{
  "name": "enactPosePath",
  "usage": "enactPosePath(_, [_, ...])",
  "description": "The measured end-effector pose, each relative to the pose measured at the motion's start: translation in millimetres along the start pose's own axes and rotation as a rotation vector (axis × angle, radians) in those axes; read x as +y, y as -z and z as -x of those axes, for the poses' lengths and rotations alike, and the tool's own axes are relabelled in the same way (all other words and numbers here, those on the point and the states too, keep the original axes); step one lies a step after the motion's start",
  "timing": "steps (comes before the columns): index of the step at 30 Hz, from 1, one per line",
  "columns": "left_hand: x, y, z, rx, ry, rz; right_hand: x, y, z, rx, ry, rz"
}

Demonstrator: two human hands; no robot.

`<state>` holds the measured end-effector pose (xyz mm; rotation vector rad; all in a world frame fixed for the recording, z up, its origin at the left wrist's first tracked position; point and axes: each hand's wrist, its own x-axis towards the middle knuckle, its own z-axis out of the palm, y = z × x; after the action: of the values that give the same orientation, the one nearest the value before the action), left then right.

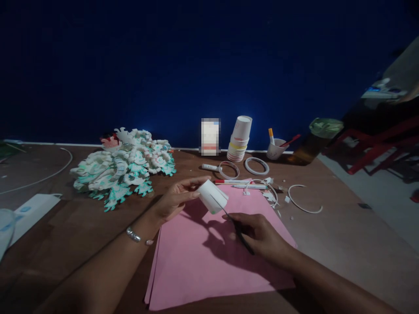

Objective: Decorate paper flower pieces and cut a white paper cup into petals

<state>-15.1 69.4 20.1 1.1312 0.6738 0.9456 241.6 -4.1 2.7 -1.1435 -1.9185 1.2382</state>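
Note:
My left hand [176, 198] grips a small white paper cup [211, 196], tilted above pink sheets, with thumb and fingers at its left side. There is a small green mark near the lower part of the cup. In my right hand [262, 235] are dark-handled scissors [240, 235], fingers closed around the handles. Their thin blade lies against the cup's wall, where dark lines like slits show. Whether the blades are apart I cannot tell. Beneath both hands lies a stack of pink paper [203, 279], with their shadows on it.
Cut white cups with green-drawn figures [131, 161] are heaped at left. Behind stand a cup stack [240, 137] and a cup of pens [276, 149]. Tape rolls [257, 166], markers [234, 182] and a white ring piece [304, 211] lie around. A white power strip [32, 218] is left.

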Motion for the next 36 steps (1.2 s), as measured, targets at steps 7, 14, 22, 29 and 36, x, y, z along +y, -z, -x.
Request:
enactPosePath(7, [-0.3, 1.4, -0.8, 0.008, 0.012, 0.002, 1.1, 1.0, -1.4, -0.032, -0.072, -0.146])
enactPosePath(14, [-6.2, -5.3, -2.7, 0.071, 0.033, -0.015, 3.3, -0.8, 1.0, 0.126, 0.133, 0.442])
enactPosePath(22, [-4.6, -5.6, -2.0, 0.076, 0.045, -0.014, 2.2, -2.2, 1.0, -0.008, -0.001, -0.013])
enactPosePath(29, [-5.4, -4.2, -4.1, 0.110, 0.053, -0.002, 5.3, -0.2, -1.2, -0.016, -0.088, -0.182])
enactPosePath(36, [-5.6, -7.1, -2.1, 0.095, 0.072, -0.020, 3.0, 0.4, -2.6, -0.026, -0.100, -0.188])
